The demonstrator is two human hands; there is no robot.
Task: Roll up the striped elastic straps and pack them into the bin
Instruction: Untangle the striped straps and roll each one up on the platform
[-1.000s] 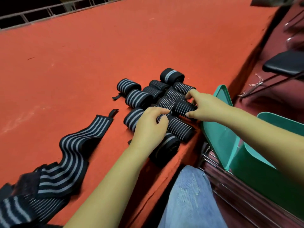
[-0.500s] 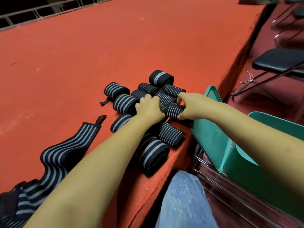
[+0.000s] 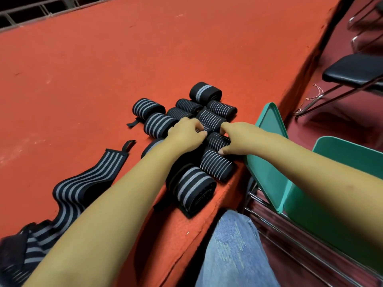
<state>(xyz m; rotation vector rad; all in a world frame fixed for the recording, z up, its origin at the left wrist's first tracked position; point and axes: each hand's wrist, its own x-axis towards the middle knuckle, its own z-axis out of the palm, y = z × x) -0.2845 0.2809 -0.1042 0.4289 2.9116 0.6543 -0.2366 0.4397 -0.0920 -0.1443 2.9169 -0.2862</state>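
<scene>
Several rolled black straps with grey stripes lie in a cluster on the red table near its right edge. My left hand has its fingers curled around a thin-striped roll in the middle of the cluster. My right hand grips the neighbouring thin-striped roll, thumb below and index finger above. A big wide-striped roll lies nearest me. An unrolled striped strap stretches away to the left toward a loose heap. The green bin stands at the right, below the table edge.
A green lid or tray leans against the table side by the bin. A black-seated metal chair stands at the upper right. My knee in blue jeans is below the table edge. A metal railing runs along the far left.
Both hands have reached farther into the cluster and closed on the middle thin-striped rolls. The left hand left the near rolls, uncovering the big wide-striped roll.
</scene>
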